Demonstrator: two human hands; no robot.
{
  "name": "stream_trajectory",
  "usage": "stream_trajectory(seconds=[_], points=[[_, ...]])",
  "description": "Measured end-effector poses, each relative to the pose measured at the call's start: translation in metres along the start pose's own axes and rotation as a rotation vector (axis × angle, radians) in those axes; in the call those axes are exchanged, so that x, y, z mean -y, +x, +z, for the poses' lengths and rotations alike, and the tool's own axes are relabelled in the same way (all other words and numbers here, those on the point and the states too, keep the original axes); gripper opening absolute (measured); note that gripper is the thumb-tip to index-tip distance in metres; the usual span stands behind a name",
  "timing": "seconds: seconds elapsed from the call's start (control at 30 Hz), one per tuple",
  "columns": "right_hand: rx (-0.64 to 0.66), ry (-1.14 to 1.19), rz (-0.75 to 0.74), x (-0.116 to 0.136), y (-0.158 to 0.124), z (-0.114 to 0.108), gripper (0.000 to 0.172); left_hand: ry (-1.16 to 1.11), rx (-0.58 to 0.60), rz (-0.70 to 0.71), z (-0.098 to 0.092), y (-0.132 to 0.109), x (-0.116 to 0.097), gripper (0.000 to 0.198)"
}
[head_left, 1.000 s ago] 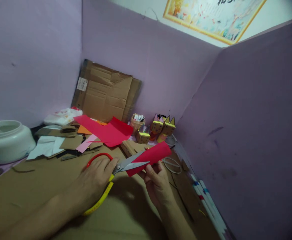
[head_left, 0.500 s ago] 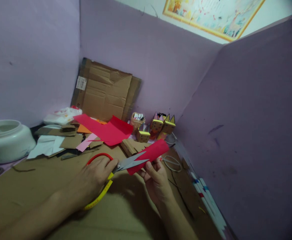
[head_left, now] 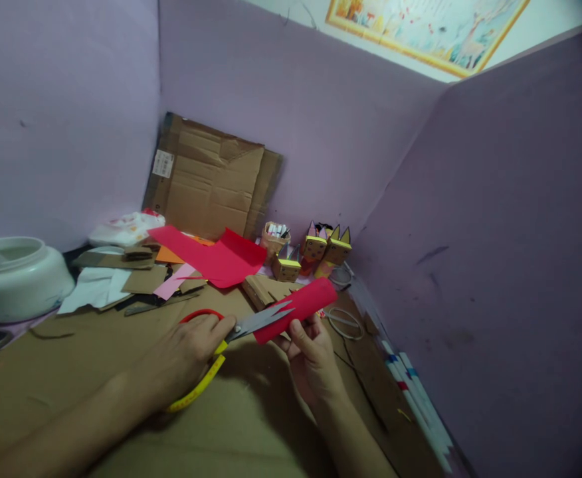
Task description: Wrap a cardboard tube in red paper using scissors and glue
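My left hand (head_left: 198, 352) grips a pair of scissors (head_left: 261, 321) by its red and yellow handles. The grey blades lie nearly together across a curled piece of red paper (head_left: 305, 304). My right hand (head_left: 311, 358) pinches that paper at its lower edge, thumb in front and fingers behind. Both hands hover above the brown cardboard table cover (head_left: 231, 425). A larger sheet of red paper (head_left: 221, 259) lies beyond them, beside a pink paper strip (head_left: 174, 281).
A white pot (head_left: 19, 282) stands at the left. Cardboard sheets (head_left: 211, 176) lean on the back wall. Several small cardboard figures (head_left: 287, 267) with pointed ears stand near a cup of markers (head_left: 276, 238). White rolled tubes (head_left: 418, 398) lie along the right wall.
The scissor blades have closed from a wider gap to nearly together over the red paper. Both hands stay in about the same place.
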State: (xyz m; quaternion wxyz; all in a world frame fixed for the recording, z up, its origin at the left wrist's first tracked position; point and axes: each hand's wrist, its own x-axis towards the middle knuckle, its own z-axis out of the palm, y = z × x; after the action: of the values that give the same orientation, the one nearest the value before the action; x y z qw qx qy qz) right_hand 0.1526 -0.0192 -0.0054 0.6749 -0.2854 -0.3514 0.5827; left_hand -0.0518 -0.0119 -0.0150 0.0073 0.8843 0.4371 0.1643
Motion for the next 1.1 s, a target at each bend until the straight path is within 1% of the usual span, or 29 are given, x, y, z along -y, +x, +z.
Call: stream_trajectory(seconds=[0.23, 0.5, 0.6, 0.67, 0.73, 0.77, 0.87, 0.9, 0.93, 1.0, 1.07, 1.1], points=[[-0.006, 0.005, -0.004, -0.001, 0.001, 0.000, 0.033, -0.034, 0.022, -0.012, -0.003, 0.002, -0.002, 0.027], [-0.021, 0.006, -0.010, -0.003, 0.001, -0.002, 0.036, -0.106, 0.058, -0.078, -0.007, 0.000, -0.005, 0.027], [-0.019, 0.004, -0.003, -0.003, 0.001, -0.002, 0.035, -0.202, 0.057, -0.079, -0.007, 0.000, -0.005, 0.024], [-0.014, 0.004, 0.010, -0.002, 0.000, -0.001, 0.036, -0.337, 0.048, -0.062, -0.008, 0.002, -0.006, 0.024], [-0.015, 0.021, 0.036, -0.002, 0.000, 0.000, 0.039, -0.462, 0.007, -0.071, -0.009, 0.005, -0.005, 0.024], [-0.019, 0.036, 0.056, -0.001, 0.000, 0.000, 0.039, -0.485, -0.029, -0.099, -0.010, 0.006, -0.004, 0.024], [-0.041, 0.096, 0.124, 0.000, 0.002, -0.001, 0.035, -0.398, -0.142, -0.254, -0.014, 0.010, 0.007, 0.024], [-0.047, 0.108, 0.140, 0.000, 0.002, -0.002, 0.034, -0.339, -0.142, -0.307, -0.015, 0.011, 0.013, 0.025], [-0.050, 0.118, 0.150, 0.000, 0.003, -0.003, 0.034, -0.277, -0.109, -0.357, -0.016, 0.010, 0.019, 0.025], [-0.044, 0.128, 0.158, 0.000, 0.003, -0.004, 0.033, -0.139, -0.005, -0.444, -0.017, 0.009, 0.031, 0.025], [-0.032, 0.134, 0.162, -0.001, 0.003, -0.004, 0.033, -0.018, 0.076, -0.492, -0.017, 0.006, 0.042, 0.024], [-0.029, 0.137, 0.168, -0.001, 0.003, -0.004, 0.032, 0.021, 0.093, -0.504, -0.017, 0.004, 0.047, 0.024]])
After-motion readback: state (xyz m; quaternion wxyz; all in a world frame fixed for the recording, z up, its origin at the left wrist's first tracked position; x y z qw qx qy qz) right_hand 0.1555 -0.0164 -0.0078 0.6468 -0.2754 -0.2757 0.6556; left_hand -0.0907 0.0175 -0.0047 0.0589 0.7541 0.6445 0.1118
